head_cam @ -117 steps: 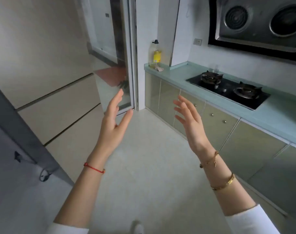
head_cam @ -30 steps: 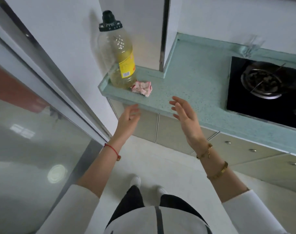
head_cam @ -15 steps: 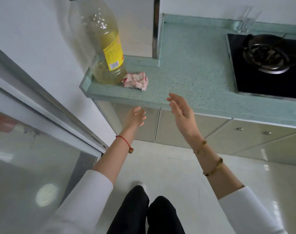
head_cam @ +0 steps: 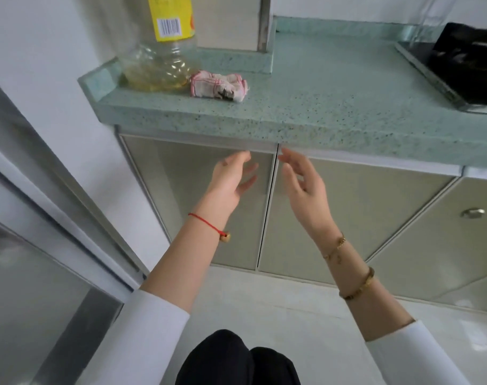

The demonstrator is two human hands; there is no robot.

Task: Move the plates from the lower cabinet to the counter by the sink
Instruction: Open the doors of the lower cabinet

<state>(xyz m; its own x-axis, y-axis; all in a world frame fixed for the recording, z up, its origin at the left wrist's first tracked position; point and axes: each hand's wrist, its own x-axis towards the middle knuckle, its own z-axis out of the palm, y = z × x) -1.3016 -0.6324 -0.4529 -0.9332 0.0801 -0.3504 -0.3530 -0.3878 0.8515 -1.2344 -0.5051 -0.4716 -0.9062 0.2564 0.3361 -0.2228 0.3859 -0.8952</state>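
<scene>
Two closed lower cabinet doors hang under the green counter (head_cam: 320, 126): the left door (head_cam: 181, 190) and the right door (head_cam: 361, 212), meeting at a seam in the middle. My left hand (head_cam: 231, 179) is open, fingers apart, just in front of the left door's top right corner. My right hand (head_cam: 303, 187) is open too, held in front of the right door's top left corner beside the seam. Neither hand holds anything. No plates are in view; the cabinet's inside is hidden.
A clear oil bottle (head_cam: 161, 59) with a yellow label and a crumpled pink-checked cloth (head_cam: 220, 84) sit at the counter's left end. A black gas hob (head_cam: 464, 62) lies at the right. A further door with a round knob (head_cam: 472, 213) is to the right; a sliding glass door (head_cam: 28, 287) stands on the left.
I have come closer and lower to the counter's left end. Both hands have dropped from counter height to the top of the two closed doors.
</scene>
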